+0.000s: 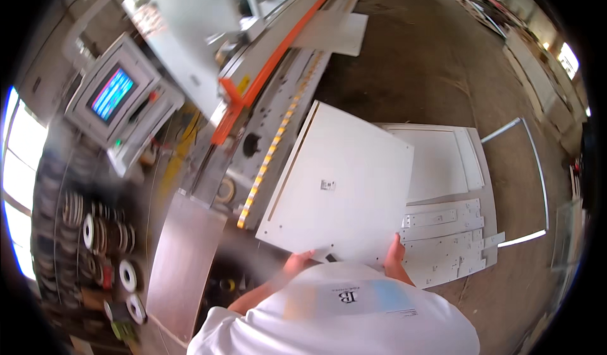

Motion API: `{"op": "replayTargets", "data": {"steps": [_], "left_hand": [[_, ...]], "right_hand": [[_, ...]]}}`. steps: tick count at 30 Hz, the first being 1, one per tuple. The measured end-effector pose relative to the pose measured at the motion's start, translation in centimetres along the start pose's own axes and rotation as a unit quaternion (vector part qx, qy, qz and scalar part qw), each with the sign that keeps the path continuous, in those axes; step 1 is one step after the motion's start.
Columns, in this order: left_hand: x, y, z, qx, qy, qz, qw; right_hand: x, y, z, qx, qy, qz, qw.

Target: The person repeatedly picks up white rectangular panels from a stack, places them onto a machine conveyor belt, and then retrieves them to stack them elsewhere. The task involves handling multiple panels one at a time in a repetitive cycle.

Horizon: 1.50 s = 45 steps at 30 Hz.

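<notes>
The work looked partway along: one white panel [344,165] was in the person's hands and not yet set down, while several other pale pieces lay on the low surface [489,206] to the right, among them a broad board [433,155] and some narrow drilled strips [442,249]. By its looks, the held panel's drilling and grooving seemed done, and placing it seemed to be what was left. The left hand [299,263] had a closed grip on its near edge toward the left corner, and the right hand [395,252] gripped near the right corner, thumb on top. The panel was in front of the body, beside the yellow-and-white strip [276,141] of the machine; whether its left side touched the machine was hard to tell from this bent view. It was flat, roughly rectangular and smooth, with a brownish groove along its left edge, small dark holes near the close edge, and a printed label [327,185] left of its middle.
</notes>
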State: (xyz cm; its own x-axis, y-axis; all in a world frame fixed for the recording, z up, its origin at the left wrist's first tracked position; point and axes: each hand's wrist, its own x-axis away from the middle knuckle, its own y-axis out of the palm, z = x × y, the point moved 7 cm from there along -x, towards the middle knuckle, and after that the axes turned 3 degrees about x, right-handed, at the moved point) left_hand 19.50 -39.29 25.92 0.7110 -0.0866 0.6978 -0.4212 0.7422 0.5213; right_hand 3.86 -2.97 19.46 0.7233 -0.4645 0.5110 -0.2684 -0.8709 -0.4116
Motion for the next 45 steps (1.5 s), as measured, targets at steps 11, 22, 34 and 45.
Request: {"op": "replayTargets", "data": {"steps": [11,22,34,45], "left_hand": [[5.7,-11.4,-3.8,0.197,0.083,-0.047,0.976],[6.9,-15.4,-3.7,0.173,0.091,0.043,0.980],[9.3,-11.9,-1.7,0.162,0.111,0.221,0.955],[6.8,-10.3,1.2,0.167,0.120,0.258,0.944]], "right_hand": [[9.5,9.1,-3.3,0.094,-0.077,-0.098,0.988],[21.5,19.7,-3.4,0.139,-0.073,-0.474,0.867],[27.1,22.3,-8.5,0.142,-0.099,-0.639,0.749],[25.1,23.4,-10.9,0.141,-0.078,-0.665,0.729]]}}
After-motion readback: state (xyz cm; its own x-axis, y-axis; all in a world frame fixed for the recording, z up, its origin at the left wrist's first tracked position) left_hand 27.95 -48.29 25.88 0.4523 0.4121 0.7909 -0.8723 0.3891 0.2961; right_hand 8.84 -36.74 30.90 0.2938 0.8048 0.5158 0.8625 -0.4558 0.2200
